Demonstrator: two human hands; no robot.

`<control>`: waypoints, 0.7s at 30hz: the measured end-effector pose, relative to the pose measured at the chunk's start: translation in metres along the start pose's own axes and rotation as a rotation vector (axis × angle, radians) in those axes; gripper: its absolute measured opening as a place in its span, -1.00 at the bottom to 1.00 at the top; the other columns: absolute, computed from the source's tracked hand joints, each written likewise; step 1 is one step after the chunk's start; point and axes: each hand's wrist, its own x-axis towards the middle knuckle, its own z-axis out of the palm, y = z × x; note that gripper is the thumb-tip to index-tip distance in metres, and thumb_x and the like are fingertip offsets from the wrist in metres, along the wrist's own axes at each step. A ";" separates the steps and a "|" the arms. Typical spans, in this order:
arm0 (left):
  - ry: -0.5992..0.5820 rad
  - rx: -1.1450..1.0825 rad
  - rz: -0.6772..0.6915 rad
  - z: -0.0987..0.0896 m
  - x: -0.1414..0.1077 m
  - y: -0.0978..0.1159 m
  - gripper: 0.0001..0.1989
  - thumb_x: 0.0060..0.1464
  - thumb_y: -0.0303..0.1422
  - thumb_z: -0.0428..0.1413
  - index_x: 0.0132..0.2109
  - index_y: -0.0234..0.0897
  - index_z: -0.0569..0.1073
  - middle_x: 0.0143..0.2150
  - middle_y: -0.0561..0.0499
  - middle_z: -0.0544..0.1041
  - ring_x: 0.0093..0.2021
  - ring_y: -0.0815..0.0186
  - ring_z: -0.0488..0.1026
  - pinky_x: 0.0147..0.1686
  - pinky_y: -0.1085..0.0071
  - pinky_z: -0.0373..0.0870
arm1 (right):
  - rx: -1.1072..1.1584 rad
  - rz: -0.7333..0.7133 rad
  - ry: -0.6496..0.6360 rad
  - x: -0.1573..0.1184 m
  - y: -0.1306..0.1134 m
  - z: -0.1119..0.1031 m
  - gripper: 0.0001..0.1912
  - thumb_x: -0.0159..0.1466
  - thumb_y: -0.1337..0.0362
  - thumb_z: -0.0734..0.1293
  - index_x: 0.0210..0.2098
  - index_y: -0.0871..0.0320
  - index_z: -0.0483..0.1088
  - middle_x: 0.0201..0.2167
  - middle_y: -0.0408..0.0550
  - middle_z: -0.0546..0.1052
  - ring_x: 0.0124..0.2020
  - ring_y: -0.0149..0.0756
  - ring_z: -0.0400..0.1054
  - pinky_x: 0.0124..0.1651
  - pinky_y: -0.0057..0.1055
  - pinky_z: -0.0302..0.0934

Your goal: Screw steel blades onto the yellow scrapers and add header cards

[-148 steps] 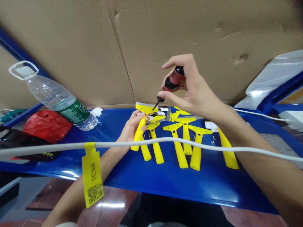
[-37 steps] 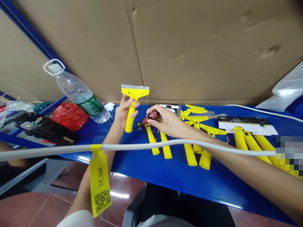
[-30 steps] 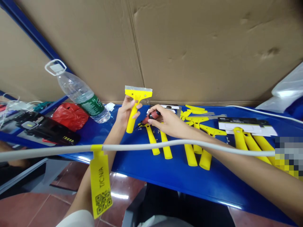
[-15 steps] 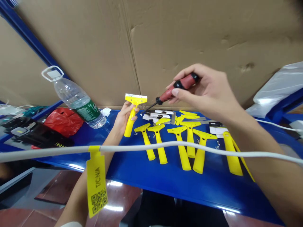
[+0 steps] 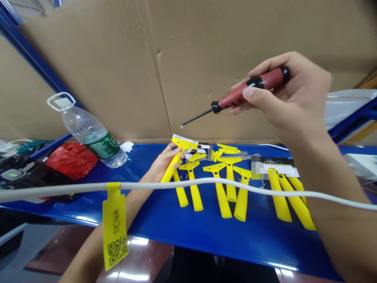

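Note:
My left hand (image 5: 165, 162) is wrapped round the handle of a yellow scraper (image 5: 184, 144), holding it tilted with its metal blade edge upward. In my right hand (image 5: 290, 92) is a screwdriver (image 5: 235, 96) with a red and black handle, pointing down and left. A tiny shiny piece, perhaps a screw (image 5: 182, 126), sits at its tip, just above the scraper head and apart from it. Several yellow scraper handles (image 5: 220, 192) lie on the blue table (image 5: 182, 232). Behind them are loose blades and yellow plates (image 5: 228, 149), and small screws are scattered between the handles.
A large water bottle (image 5: 94, 137) leans at the left beside a red plastic bag (image 5: 70, 159) and a black bag (image 5: 32, 173). A white cable (image 5: 206, 181) with a yellow tag (image 5: 114, 228) crosses in front of my view. Cardboard (image 5: 118, 59) stands behind the table.
My right hand has lifted the screwdriver up and right in view, with a tiny piece now showing at its tip. My left hand has shifted right with the scraper, now tilted more.

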 end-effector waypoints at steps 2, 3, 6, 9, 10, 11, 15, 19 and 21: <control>-0.016 0.001 0.003 0.001 0.000 -0.001 -0.62 0.22 -0.54 0.38 0.13 -0.25 0.52 -0.06 -0.07 0.60 -0.31 0.40 0.58 -0.62 0.66 0.33 | 0.001 0.007 0.012 -0.003 0.001 0.006 -0.71 0.29 -0.03 0.68 -0.16 -0.18 0.58 -0.16 -0.09 0.76 -0.11 0.14 0.75 -0.11 0.16 0.75; -0.022 -0.003 0.003 0.002 0.000 -0.001 -0.61 0.22 -0.54 0.37 0.14 -0.25 0.52 -0.05 -0.08 0.60 -0.32 0.41 0.57 -0.62 0.66 0.33 | 0.009 0.011 0.023 -0.004 0.002 0.009 -0.72 0.29 -0.01 0.68 -0.16 -0.18 0.58 -0.16 -0.08 0.75 -0.11 0.14 0.75 -0.11 0.16 0.75; -0.018 -0.014 -0.001 0.003 0.000 0.000 -0.62 0.23 -0.55 0.36 0.14 -0.27 0.51 -0.02 -0.11 0.61 -0.33 0.42 0.56 -0.63 0.66 0.31 | 0.053 0.009 0.045 -0.007 0.006 0.018 -0.74 0.29 0.06 0.68 -0.17 -0.14 0.57 -0.17 -0.06 0.74 -0.10 0.11 0.74 -0.14 0.09 0.74; -0.008 -0.010 -0.013 0.004 0.000 0.001 -0.63 0.22 -0.57 0.34 0.12 -0.29 0.51 -0.03 -0.12 0.60 -0.30 0.39 0.58 -0.65 0.65 0.31 | 0.085 0.009 0.025 -0.009 0.014 0.024 -0.72 0.27 0.12 0.68 -0.16 -0.08 0.56 -0.20 -0.05 0.73 -0.12 0.09 0.75 -0.21 -0.03 0.73; -0.008 -0.010 -0.019 0.004 -0.001 0.001 -0.65 0.22 -0.57 0.33 0.11 -0.30 0.51 -0.06 -0.11 0.60 -0.31 0.39 0.57 -0.65 0.65 0.31 | 0.095 0.012 0.016 -0.009 0.017 0.026 -0.70 0.25 0.13 0.69 -0.16 -0.05 0.55 -0.21 -0.05 0.73 -0.13 0.08 0.76 -0.23 -0.06 0.72; -0.011 -0.012 -0.025 0.004 -0.001 0.001 -0.66 0.23 -0.57 0.33 0.10 -0.30 0.51 -0.09 -0.10 0.59 -0.32 0.39 0.56 -0.64 0.66 0.31 | 0.103 0.014 0.006 -0.010 0.020 0.028 -0.68 0.25 0.13 0.69 -0.15 -0.03 0.54 -0.22 -0.05 0.73 -0.15 0.08 0.76 -0.24 -0.08 0.71; -0.039 -0.026 -0.057 0.007 -0.002 0.000 -0.72 0.30 -0.55 0.29 0.11 -0.32 0.51 -0.18 -0.10 0.58 -0.36 0.40 0.54 -0.62 0.67 0.30 | 0.081 0.065 -0.053 -0.015 0.028 0.035 -0.72 0.31 0.21 0.63 -0.10 -0.02 0.51 -0.19 -0.05 0.72 -0.11 0.02 0.75 -0.19 -0.13 0.70; -0.060 -0.015 -0.085 0.008 -0.003 0.001 -0.73 0.30 -0.55 0.29 0.11 -0.34 0.52 -0.23 -0.08 0.57 -0.37 0.38 0.55 -0.64 0.67 0.28 | 0.032 0.136 -0.081 -0.020 0.028 0.040 -0.74 0.32 0.25 0.60 -0.09 -0.03 0.50 -0.15 -0.06 0.70 -0.06 0.01 0.74 -0.09 -0.09 0.69; -0.068 -0.016 -0.093 0.008 -0.003 0.001 -0.74 0.29 -0.55 0.30 0.09 -0.34 0.53 -0.22 -0.09 0.57 -0.36 0.37 0.56 -0.64 0.67 0.28 | 0.030 0.152 -0.094 -0.021 0.027 0.041 -0.74 0.33 0.23 0.60 -0.09 -0.03 0.49 -0.15 -0.05 0.70 -0.07 0.03 0.75 -0.09 -0.05 0.69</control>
